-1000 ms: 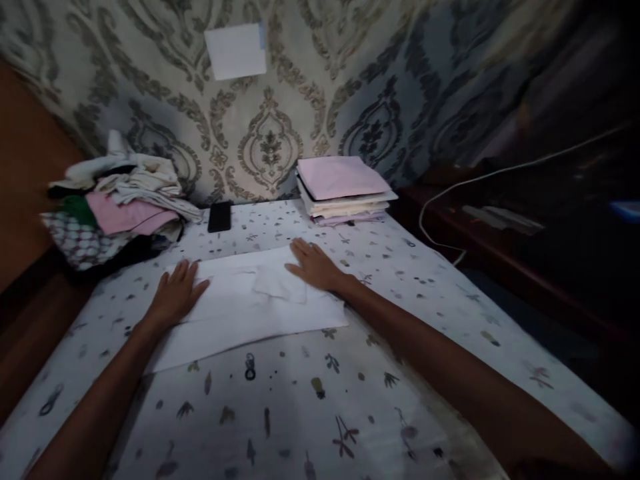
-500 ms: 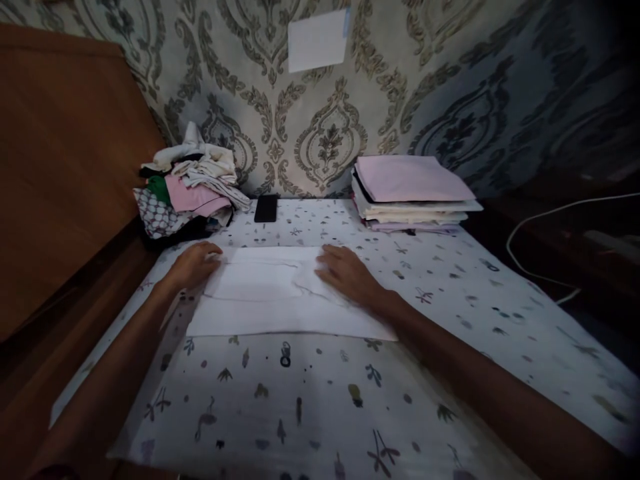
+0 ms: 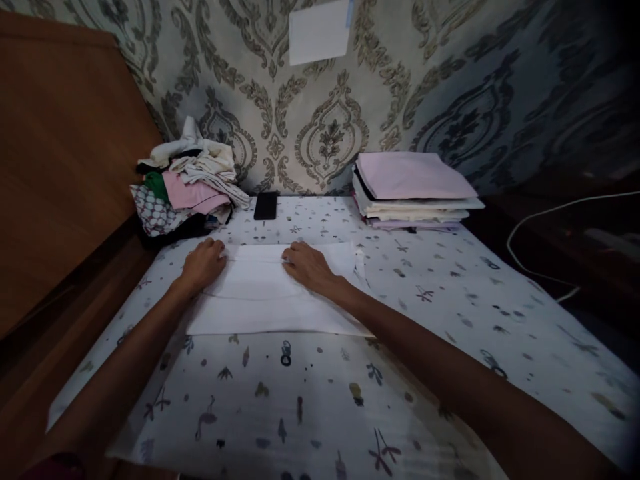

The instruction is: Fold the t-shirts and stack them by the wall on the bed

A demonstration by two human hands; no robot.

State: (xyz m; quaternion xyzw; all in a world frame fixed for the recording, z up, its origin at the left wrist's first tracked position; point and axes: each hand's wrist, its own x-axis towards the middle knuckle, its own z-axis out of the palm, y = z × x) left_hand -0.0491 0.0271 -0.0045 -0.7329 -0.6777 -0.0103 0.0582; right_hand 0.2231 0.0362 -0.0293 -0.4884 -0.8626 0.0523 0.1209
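A folded white cloth garment (image 3: 260, 313) lies flat on the patterned bedsheet in front of me, with faint crease lines across it. My left hand (image 3: 204, 263) is at its far left edge, fingers curled closed on the fabric. Around the middle of the far part, my right hand (image 3: 311, 268) has its fingers bent together onto the cloth; its thumb is hidden. The right forearm passes over the garment's near right corner, and the far right corner shows some wrinkles.
A loose heap of clothes (image 3: 193, 183) sits at the back left beside a wooden panel (image 3: 65, 147). A black phone (image 3: 265, 206) lies near the wall. Folded clothes form a stack (image 3: 417, 180) at the back right. A white cable (image 3: 530, 220) hangs beyond the bed's right side.
My right hand has moved left from the garment's right part to its middle, its fingers drawing closer together. The left hand has shifted slightly right onto the cloth's edge.
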